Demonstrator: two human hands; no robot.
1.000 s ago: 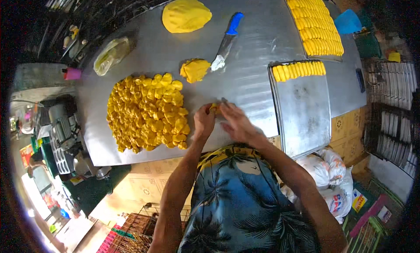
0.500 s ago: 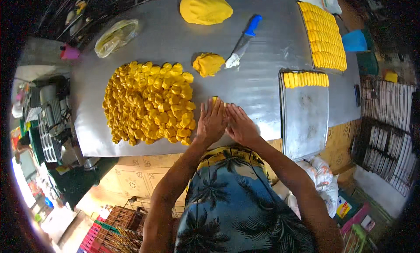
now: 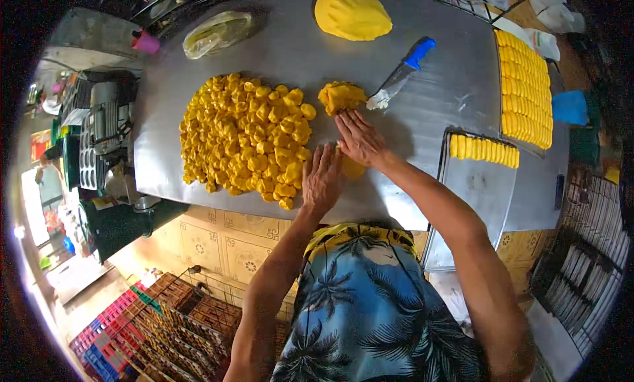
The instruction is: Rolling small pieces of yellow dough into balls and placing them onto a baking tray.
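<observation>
My left hand [image 3: 322, 179] lies with its fingers stretched out along the right edge of a big heap of small yellow dough pieces [image 3: 244, 138]. My right hand [image 3: 361, 141] reaches further forward, fingers extended, its fingertips at the near side of a rough darker-yellow dough lump [image 3: 341, 97]. Between the two hands, partly hidden under my right hand, a flat yellow patch of dough [image 3: 352, 168] shows on the metal table [image 3: 277, 58]. Just right of the lump lies a blue-handled knife [image 3: 401, 75] with whitish residue on its blade tip.
A large smooth dough mound [image 3: 353, 13] sits at the far side, left of it a clear plastic bag [image 3: 218, 35]. On the right, a tray [image 3: 477, 184] holds one row of shaped dough pieces [image 3: 484, 151]; a fuller tray [image 3: 525, 88] stands behind. Stacked crates [image 3: 165, 322] are below left.
My hands, side by side before, are now apart: the right has moved forward to the dough lump. A flat dough patch shows between them. The whole view has shifted and turned.
</observation>
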